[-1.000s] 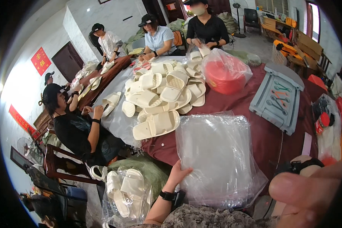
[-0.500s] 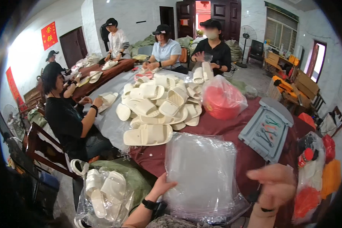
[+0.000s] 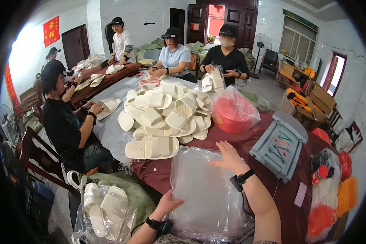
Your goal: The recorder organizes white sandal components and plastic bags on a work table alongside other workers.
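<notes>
A stack of clear plastic bags [image 3: 207,195] lies on the table right in front of me. My left hand [image 3: 167,204] rests at the stack's left edge, thumb and fingers apart, gripping nothing that I can see. Over the far right corner of the stack, my right hand [image 3: 228,157] is stretched out with its fingers spread and holds nothing. Just beyond the bags lies a cream slipper [image 3: 152,147], at the near side of a big heap of cream slippers [image 3: 152,116].
On the right sits a grey plastic lid [image 3: 277,146] with several small scissors-like tools. A red tub in clear plastic [image 3: 234,115] stands behind. Bagged slippers [image 3: 114,203] are at my lower left. Several co-workers handle slippers around the tables. A pale pink strip [image 3: 300,194] lies at right.
My right hand has moved from the right, near me, forward and left over the far part of the bag stack. My left hand stays at the stack's left edge. The view has shifted slightly.
</notes>
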